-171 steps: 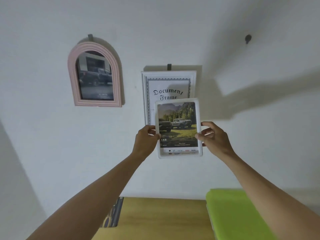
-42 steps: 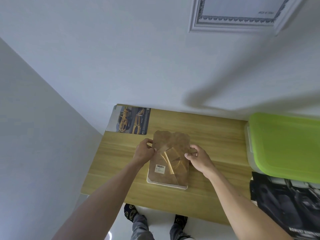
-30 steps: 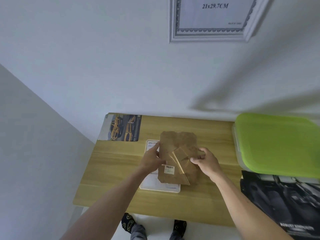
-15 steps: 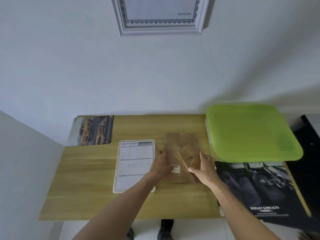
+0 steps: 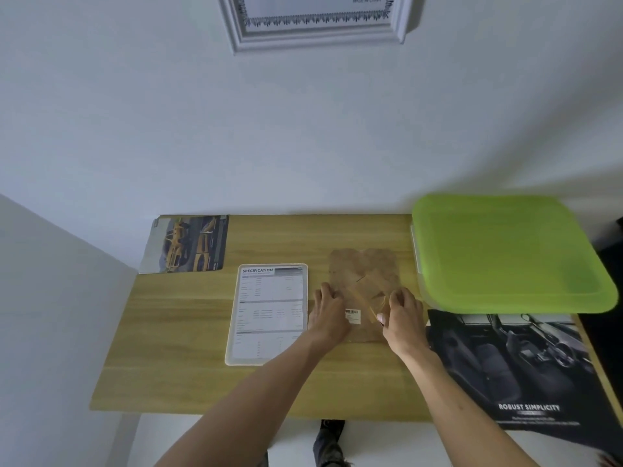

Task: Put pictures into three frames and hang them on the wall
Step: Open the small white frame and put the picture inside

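A white frame [image 5: 268, 313] lies face down on the wooden table [image 5: 168, 358], showing a sheet headed "SPECIFICATION" inside it. To its right the brown backing board [image 5: 365, 274] lies flat on the table. My left hand [image 5: 328, 313] holds the board's left edge with bent fingers. My right hand [image 5: 403, 315] pinches the fold-out stand flap on the board's right side. A white document frame [image 5: 313, 25] hangs on the wall above. A car picture [image 5: 187, 244] lies at the table's back left corner.
A container with a green lid [image 5: 505, 254] stands at the table's right, close to the board. A dark car-interior poster [image 5: 519, 369] covers the front right corner. A grey wall runs along the left. A foot [image 5: 328, 433] shows below the table's front edge.
Both hands lifted the brown backing board off the white frame, carried it to the right and lowered it flat onto the table. The sheet inside the frame is now uncovered.
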